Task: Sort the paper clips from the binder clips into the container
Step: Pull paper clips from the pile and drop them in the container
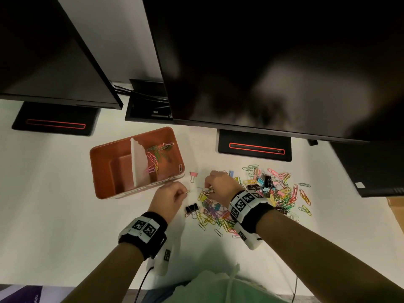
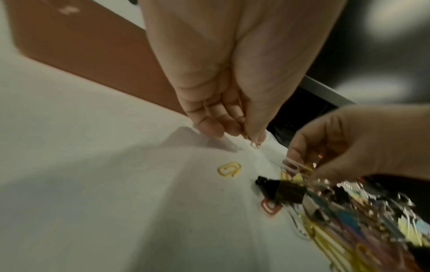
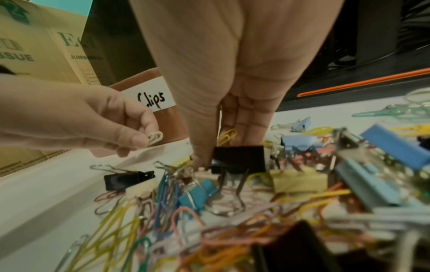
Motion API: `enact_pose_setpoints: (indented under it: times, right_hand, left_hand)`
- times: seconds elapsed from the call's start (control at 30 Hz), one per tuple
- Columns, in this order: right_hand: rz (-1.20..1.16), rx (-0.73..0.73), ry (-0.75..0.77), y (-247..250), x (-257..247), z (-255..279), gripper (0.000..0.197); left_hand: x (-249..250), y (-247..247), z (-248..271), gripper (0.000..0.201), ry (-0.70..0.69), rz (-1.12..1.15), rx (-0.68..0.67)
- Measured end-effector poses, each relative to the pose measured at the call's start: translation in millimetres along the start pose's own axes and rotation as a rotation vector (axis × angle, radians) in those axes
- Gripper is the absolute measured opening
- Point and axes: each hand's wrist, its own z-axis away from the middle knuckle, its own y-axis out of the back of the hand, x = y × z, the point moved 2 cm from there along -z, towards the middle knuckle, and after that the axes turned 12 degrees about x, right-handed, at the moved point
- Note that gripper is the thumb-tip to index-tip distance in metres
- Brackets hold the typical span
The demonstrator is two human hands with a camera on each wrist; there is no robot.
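An orange container [image 1: 100, 169] with a white divider [image 1: 138, 162] holds several coloured paper clips [image 1: 157, 154] in its right compartment. A mixed pile of paper clips and binder clips [image 1: 273, 193] lies on the white table to its right. My left hand [image 1: 185, 191] hovers just in front of the container and pinches a white paper clip [image 3: 155, 138] between thumb and forefinger. My right hand [image 1: 208, 189] is at the pile's left edge. Its thumb and fingers pinch a black binder clip [image 3: 239, 158] with the wire handles hanging down.
Another black binder clip [image 1: 192, 208] lies on the table between the hands, a pink one [image 1: 193, 174] by the container's corner. Two dark monitors overhang the back, with their bases [image 1: 254, 146] on the table. A dark device [image 1: 371, 167] sits far right.
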Motion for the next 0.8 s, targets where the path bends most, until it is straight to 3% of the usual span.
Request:
enact_pose_setpoints:
  times: [0.1,0.23,0.47,0.6,0.7,0.8]
  right_hand:
    - [0.01,-0.008,-0.028,-3,-2,-3,0.018]
    - [0.044,-0.048,-0.047,-3,-5,-8,0.02]
    - [0.074,-0.065,-0.027,-5,-5,-8,0.021]
    - [0.07,-0.076,-0.014,-3,-3,-5,0.02]
    - [0.024,-0.042,-0.011,4,1,0,0.019]
    - [-0.049,0.042,-0.047,16,11,8,0.021]
  left_hand:
    - [-7,14,9,0.012,0.09,0.045,0.033]
    - [-14,11,23,0.021,0.131,-0.026,-0.034]
    - [-17,-4,26,0.004,0.036,-0.195,-0.007]
    - [-11,-8,26,0.006,-0.055,-0.252,-0.089]
    - [-6,-6,24,0.006,-0.052,-0.163,-0.139]
    - [6,-5,14,0.01,-0.052,-0.033,-0.084]
